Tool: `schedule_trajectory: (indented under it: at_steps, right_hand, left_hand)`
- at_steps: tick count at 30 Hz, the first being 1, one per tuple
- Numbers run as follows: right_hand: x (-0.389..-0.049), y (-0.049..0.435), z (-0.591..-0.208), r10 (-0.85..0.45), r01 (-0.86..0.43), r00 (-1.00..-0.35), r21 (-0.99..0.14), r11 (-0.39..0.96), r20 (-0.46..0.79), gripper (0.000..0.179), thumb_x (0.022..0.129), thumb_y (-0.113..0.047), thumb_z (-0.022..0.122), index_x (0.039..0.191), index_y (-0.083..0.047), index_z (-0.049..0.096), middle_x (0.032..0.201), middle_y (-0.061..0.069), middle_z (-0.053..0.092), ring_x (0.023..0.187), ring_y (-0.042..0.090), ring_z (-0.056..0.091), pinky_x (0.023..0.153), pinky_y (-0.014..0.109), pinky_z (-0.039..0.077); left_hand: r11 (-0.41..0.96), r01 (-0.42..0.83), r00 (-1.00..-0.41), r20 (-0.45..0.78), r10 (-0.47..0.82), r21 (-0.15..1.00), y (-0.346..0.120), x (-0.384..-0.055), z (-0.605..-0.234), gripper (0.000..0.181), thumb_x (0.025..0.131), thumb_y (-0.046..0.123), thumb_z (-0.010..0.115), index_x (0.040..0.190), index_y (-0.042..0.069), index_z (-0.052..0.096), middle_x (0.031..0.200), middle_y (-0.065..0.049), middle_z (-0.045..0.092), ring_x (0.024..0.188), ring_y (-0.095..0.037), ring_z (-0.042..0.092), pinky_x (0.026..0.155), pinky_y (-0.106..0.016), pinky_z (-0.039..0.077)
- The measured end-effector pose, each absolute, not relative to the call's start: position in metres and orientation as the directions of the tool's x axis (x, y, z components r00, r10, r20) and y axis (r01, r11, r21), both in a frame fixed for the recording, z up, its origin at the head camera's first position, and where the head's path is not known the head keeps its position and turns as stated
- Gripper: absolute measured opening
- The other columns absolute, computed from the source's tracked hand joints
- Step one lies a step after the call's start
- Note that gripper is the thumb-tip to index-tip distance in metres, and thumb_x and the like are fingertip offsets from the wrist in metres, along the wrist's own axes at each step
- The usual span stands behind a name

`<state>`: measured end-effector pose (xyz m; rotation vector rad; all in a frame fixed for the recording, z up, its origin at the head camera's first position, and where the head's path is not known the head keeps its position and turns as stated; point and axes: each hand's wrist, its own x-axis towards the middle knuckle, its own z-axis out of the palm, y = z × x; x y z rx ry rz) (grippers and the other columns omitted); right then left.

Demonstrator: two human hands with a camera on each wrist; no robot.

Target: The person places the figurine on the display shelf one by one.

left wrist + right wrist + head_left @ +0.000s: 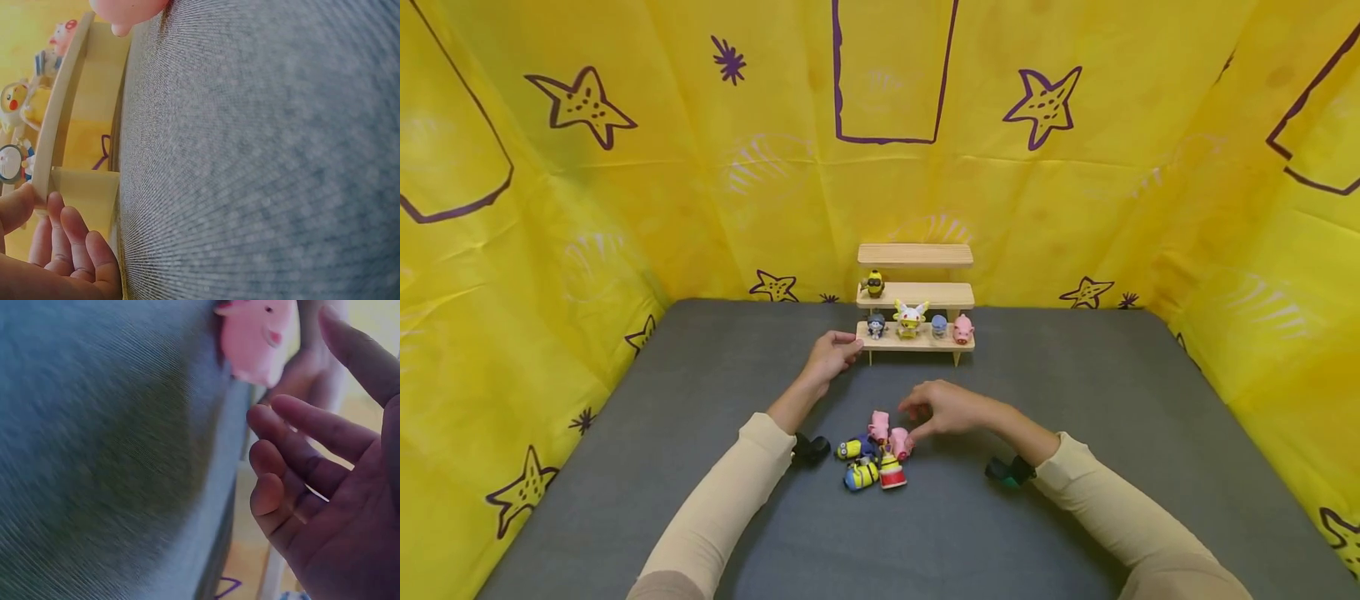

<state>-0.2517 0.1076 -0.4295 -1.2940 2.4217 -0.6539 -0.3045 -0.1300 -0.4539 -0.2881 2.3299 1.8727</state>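
Observation:
My left hand [833,358] pinches the left end of the lowest tier of a wooden stepped display stand [917,340], thumb on top and fingers underneath in the left wrist view. On that tier stand a dark-and-white figurine [876,325], a white-eared yellow one [909,318], a small blue one [939,326] and a pink pig [962,329]. My right hand [951,407] hovers by a pile of figurines, fingers loosely bent and nothing between them. Nearest to it lies a pink pig figurine [901,442], apart from the fingers in the right wrist view [256,344].
Beside those pigs, another pink pig [878,426], Minion figurines [861,474] and a red-and-yellow figurine [892,472] lie bunched on the grey tabletop [737,350]. One Minion figurine [873,284] stands on the middle tier. Yellow patterned cloth [700,192] encloses the back and sides.

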Motion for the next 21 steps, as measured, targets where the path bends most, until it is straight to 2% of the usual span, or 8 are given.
schedule_trajectory:
  at_steps: [9, 21]
  right_hand:
    - [-0.242, 0.102, -0.443, -0.822, -0.657, -0.554, -0.535, 0.531, -0.136, 0.045, 0.077, -0.038, 0.082, 0.109, -0.009, 0.071, 0.086, -0.003, 0.059, 0.079, 0.005, 0.049, 0.071, 0.019, 0.04]
    - [-0.237, 0.099, -0.446, -0.813, -0.64, -0.578, -0.578, 0.507, -0.074, 0.042, 0.079, -0.035, 0.08, 0.109, -0.008, 0.07, 0.087, -0.002, 0.06, 0.079, 0.007, 0.051, 0.07, 0.019, 0.041]
  left_hand:
    - [0.191, -0.225, -0.974, -0.217, -0.066, 0.955, -0.13, -0.305, -0.454, 0.033, 0.095, 0.02, 0.064, 0.121, 0.002, 0.056, 0.104, -0.011, 0.068, 0.08, -0.015, 0.059, 0.073, -0.026, 0.046]
    - [0.173, -0.22, -0.975, -0.211, -0.071, 0.96, -0.13, -0.305, -0.455, 0.032, 0.094, 0.019, 0.064, 0.12, 0.001, 0.056, 0.099, -0.01, 0.068, 0.079, -0.015, 0.059, 0.072, -0.026, 0.046]
